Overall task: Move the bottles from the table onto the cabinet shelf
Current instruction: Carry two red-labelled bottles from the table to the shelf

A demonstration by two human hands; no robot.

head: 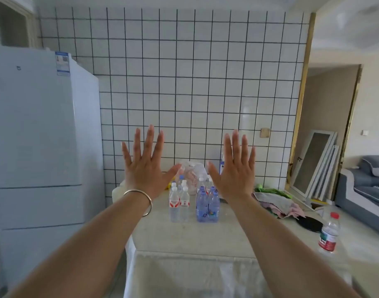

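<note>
Clear plastic bottles (194,203) stand upright in a tight cluster on the pale tabletop (184,239), and we take this cluster as our landmark. Within it, we see white-capped bottles with red-and-white labels on its left half and blue-tinted bottles with blue caps on its right half, the rows touching. Above and to the left of the cluster we hold our left hand (144,168) raised, fingers straight and spread wide, gripping nothing; a metal bangle (142,201) circles its wrist. Above and to the right of the cluster our right hand (233,175) is raised likewise, fingers straight and fanned, also holding nothing. Just behind the cluster lies a crumpled clear plastic bag (192,173). Well to the right of the cluster, near the tabletop's edge, a single red-capped bottle (329,233) stands apart. Between that bottle and the cluster we note a heap of cloths (276,203) and a dark round object (308,223). Far left of the cluster stands a white refrigerator (38,147); behind it rises a white tiled wall (195,82).
</note>
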